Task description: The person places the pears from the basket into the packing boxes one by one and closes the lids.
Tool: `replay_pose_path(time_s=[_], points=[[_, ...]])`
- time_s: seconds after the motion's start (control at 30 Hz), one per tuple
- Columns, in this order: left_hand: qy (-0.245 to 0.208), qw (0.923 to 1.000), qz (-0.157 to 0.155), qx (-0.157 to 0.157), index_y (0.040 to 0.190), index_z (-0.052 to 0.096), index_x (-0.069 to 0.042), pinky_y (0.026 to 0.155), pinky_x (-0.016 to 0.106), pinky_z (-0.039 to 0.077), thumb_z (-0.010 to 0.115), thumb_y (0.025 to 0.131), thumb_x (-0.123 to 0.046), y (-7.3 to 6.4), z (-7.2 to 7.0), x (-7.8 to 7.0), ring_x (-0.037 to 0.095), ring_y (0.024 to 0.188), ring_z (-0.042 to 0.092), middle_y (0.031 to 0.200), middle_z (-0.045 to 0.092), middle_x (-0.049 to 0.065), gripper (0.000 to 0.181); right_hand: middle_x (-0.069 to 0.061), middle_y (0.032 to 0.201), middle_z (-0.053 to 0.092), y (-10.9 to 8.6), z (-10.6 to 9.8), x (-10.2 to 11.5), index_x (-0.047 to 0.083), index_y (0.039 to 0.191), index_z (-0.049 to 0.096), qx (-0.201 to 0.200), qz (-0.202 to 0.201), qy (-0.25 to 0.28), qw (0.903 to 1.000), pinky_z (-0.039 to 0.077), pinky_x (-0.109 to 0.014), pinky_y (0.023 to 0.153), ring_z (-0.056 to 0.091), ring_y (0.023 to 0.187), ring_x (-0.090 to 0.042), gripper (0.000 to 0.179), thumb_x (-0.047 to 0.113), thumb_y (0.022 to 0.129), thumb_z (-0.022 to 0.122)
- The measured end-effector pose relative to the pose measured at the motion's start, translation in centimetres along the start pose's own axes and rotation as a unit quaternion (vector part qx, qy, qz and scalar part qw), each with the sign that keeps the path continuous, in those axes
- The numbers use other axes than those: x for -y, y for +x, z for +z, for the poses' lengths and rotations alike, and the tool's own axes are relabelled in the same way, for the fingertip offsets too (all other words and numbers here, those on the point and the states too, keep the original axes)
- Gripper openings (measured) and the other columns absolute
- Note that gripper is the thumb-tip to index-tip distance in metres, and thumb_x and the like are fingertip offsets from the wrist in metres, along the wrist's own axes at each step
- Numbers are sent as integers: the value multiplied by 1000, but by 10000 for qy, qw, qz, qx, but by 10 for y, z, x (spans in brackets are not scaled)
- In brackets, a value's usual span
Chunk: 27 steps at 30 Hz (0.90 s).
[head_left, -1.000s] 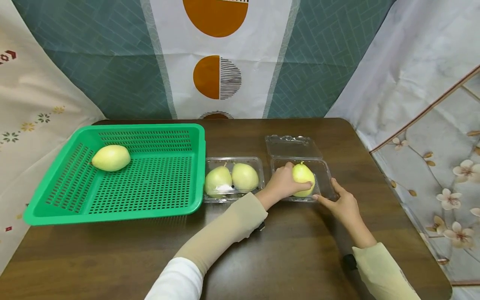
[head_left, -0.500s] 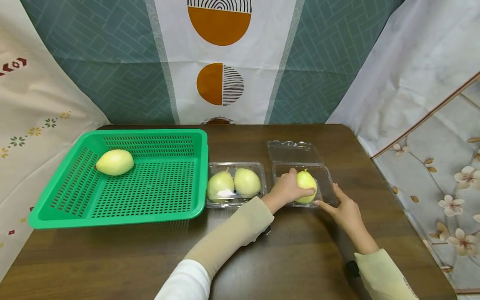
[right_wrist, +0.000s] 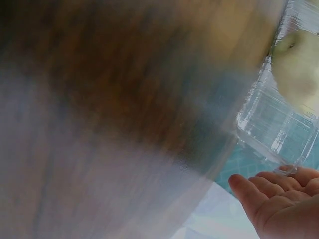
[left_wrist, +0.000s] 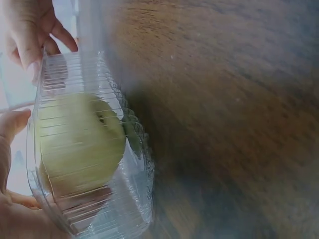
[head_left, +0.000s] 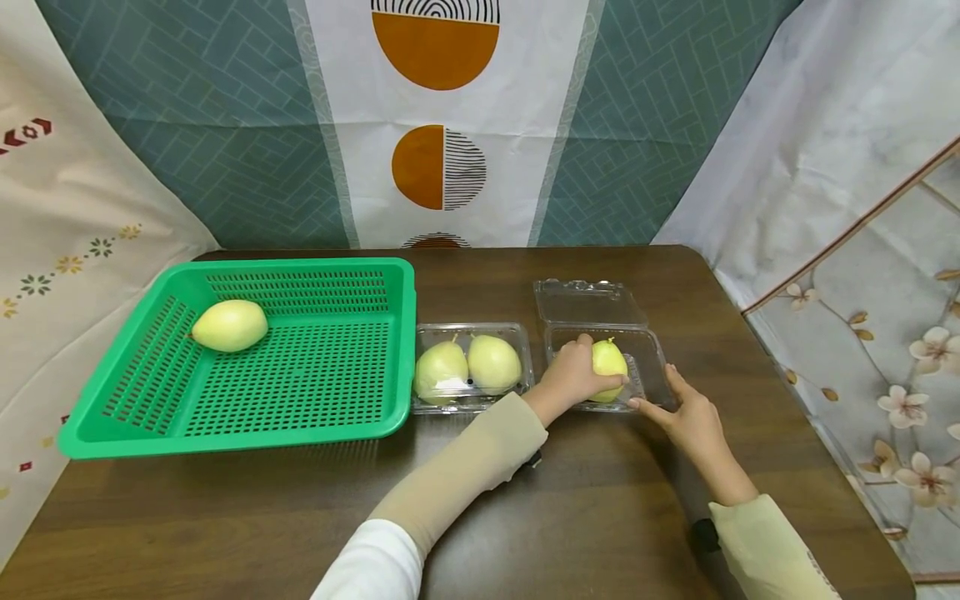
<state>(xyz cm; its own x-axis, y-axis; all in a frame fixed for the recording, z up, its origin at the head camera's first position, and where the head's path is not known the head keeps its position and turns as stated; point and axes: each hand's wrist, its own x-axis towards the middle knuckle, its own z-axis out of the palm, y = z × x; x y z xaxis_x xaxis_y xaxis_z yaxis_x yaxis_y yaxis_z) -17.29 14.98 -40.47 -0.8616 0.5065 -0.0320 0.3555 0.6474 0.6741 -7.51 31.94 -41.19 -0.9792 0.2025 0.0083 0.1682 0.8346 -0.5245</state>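
Note:
My left hand [head_left: 576, 375] grips a pale yellow-green pear [head_left: 610, 367] inside an open clear plastic box [head_left: 651, 358], its thumb across the near side. The pear stands stem up in the left part of the box. In the left wrist view, the pear [left_wrist: 82, 144] shows through the ribbed wall. My right hand [head_left: 693, 421] holds the box's near right corner, thumb at the front rim and index finger on the right side. The right wrist view has its other fingers [right_wrist: 266, 186] spread beside the box. The hinged lid [head_left: 588, 302] lies folded back.
Left of the open box, a clear plastic box [head_left: 471, 402] contains two pears [head_left: 493, 365], with the left forearm passing close by. A green perforated basket [head_left: 300, 433] at the left holds one pear [head_left: 229, 326]. Everything rests on a brown wooden table [head_left: 585, 517] before hanging cloths.
The head view has tilted slightly. My left hand and its pear have shifted a little to the left within the box over the last half second. The right hand stays at the corner.

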Motion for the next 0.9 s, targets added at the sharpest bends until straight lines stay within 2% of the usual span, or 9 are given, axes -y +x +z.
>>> replay_pose_path(time_s=[0.23,0.43,0.57,0.9], points=[[-493,9983,-151,-255,129,48,-3,64,23,48,74,78,-44,-1,-3,1,18,91,58,113,59,11,71,-31,144,30,-1,-1,1,-11,143,26,53,43,-53,10000,46,-60,87,47,117,-54,89,43,85,68],[-501,9980,-188,-333,138,42,-4,85,31,52,73,80,-44,-1,-7,2,25,114,56,134,51,13,77,-31,143,32,-1,0,0,-11,143,28,-41,35,-38,10000,45,-61,87,47,117,-53,89,43,85,68],[-494,9982,-149,-321,139,41,-4,90,33,51,72,81,-44,-2,-10,4,25,117,55,136,49,13,78,-32,143,32,0,1,0,-11,142,29,-99,8,-29,9999,44,-61,89,45,118,-53,88,42,85,69],[-495,9982,-79,-326,140,39,-7,90,33,51,73,80,-44,-4,-15,6,23,119,54,138,48,11,78,-31,144,30,0,2,1,-10,144,26,-1,97,-35,9999,43,-62,90,44,119,-54,90,45,85,67]])
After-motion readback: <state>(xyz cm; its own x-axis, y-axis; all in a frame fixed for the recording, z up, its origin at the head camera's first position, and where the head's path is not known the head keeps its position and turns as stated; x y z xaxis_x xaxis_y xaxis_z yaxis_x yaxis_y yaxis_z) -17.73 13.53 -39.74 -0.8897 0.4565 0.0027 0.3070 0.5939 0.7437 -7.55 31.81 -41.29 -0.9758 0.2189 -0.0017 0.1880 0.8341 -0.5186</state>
